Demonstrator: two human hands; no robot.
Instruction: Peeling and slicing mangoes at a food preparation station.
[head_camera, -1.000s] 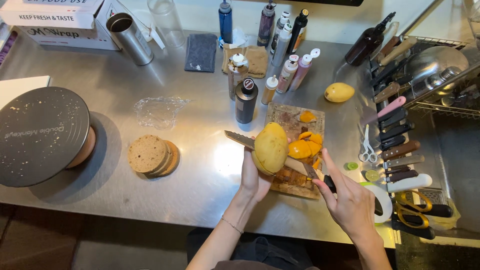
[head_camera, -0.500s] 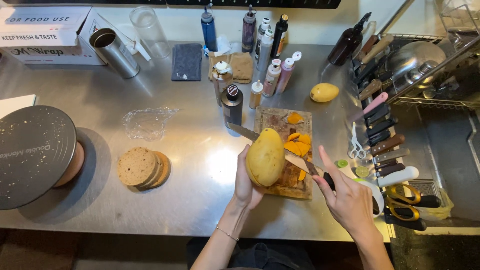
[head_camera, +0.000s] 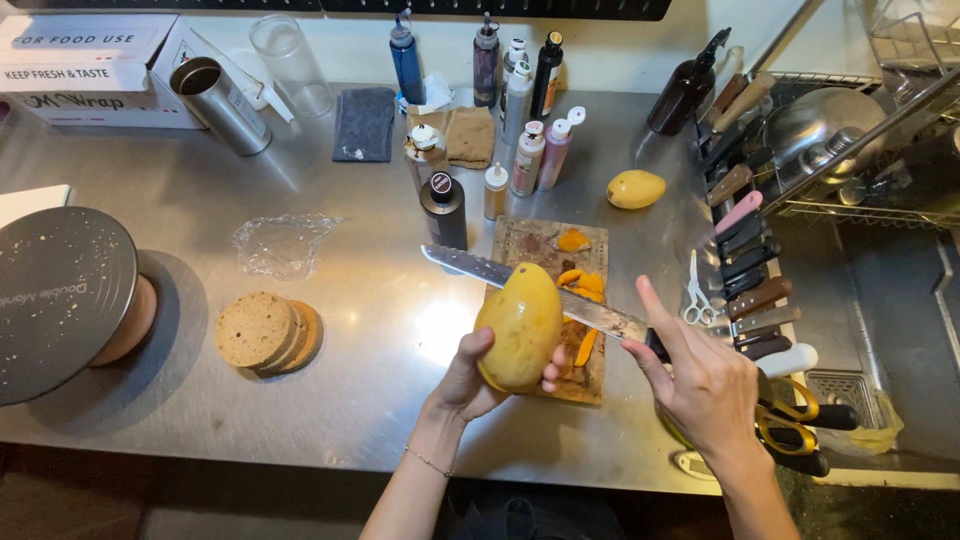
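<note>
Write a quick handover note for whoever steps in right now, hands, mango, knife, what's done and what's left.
Left hand holds the mango upright above the cutting board.
Right hand grips the serrated knife, blade behind the fruit.
Done: orange mango pieces lie on the board.
Left: the held mango looks mostly unpeeled; a second mango sits whole on the steel counter.

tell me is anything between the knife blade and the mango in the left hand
Nothing visible: the serrated knife in the right hand passes right behind the mango held by the left hand.
</note>
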